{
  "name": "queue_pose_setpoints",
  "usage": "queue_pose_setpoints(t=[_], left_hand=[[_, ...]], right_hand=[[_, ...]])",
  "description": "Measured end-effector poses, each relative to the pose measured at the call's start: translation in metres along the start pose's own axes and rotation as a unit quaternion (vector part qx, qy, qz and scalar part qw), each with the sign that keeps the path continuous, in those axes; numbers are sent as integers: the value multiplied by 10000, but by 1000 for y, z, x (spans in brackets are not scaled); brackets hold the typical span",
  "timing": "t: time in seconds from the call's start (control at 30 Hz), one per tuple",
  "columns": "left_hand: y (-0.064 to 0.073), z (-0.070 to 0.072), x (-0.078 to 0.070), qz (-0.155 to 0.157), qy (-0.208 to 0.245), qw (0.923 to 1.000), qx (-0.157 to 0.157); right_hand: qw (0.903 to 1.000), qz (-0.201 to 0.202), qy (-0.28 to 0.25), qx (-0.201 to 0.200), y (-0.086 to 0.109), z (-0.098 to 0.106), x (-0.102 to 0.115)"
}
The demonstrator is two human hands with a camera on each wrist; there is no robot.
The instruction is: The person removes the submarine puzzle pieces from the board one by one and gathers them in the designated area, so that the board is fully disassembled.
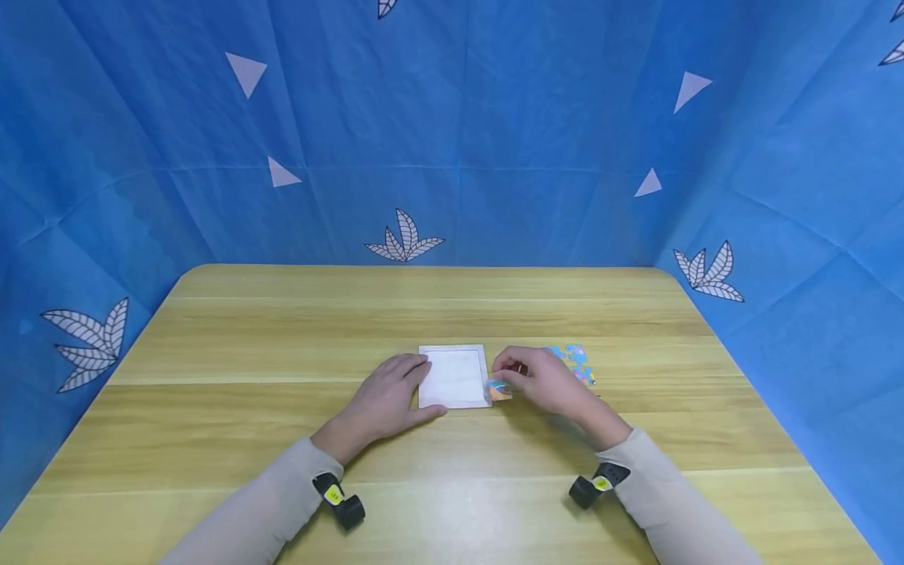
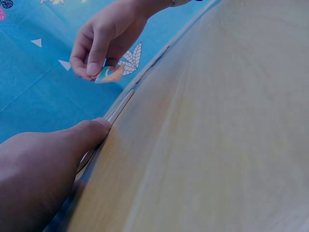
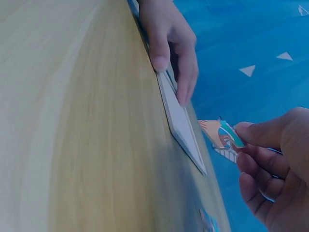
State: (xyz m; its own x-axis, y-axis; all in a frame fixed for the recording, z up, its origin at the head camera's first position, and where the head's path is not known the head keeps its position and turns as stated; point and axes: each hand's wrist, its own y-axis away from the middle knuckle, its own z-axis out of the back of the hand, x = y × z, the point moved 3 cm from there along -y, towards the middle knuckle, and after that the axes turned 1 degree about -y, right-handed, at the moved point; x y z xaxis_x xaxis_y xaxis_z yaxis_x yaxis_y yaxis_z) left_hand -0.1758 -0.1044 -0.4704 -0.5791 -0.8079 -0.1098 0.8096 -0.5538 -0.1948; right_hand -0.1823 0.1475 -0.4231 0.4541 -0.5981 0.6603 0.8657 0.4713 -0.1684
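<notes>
A white square puzzle tray (image 1: 455,378) with a raised rim lies on the table, nothing in its visible middle. My left hand (image 1: 387,396) rests on its left side, thumb near the front corner and fingers reaching over the left edge. Seen from the right wrist, that left hand (image 3: 171,46) has its fingers fairly straight, tips touching the tray (image 3: 181,123). Between thumb and fingertips, my right hand (image 1: 547,380) pinches a jigsaw piece (image 1: 500,391) at the tray's right edge. This piece (image 3: 223,134) is orange and teal with a curved pattern, held above the table.
More jigsaw pieces (image 1: 579,361), blue and pink, lie to the right of the tray, partly hidden behind my right hand. The wooden table (image 1: 318,329) reaches back to a blue patterned curtain (image 1: 530,118). Each wrist wears a strapped camera.
</notes>
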Motion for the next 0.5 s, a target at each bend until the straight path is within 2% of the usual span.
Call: queue_pose_setpoints(t=[0.23, 0.5], left_hand=[[0, 1, 0, -3, 46, 10000, 14], [-1, 1, 0, 65, 34, 9999, 111]], right_hand=[[10000, -9, 16, 8, 10, 12, -13], [9990, -332, -196, 206, 19, 20, -27]])
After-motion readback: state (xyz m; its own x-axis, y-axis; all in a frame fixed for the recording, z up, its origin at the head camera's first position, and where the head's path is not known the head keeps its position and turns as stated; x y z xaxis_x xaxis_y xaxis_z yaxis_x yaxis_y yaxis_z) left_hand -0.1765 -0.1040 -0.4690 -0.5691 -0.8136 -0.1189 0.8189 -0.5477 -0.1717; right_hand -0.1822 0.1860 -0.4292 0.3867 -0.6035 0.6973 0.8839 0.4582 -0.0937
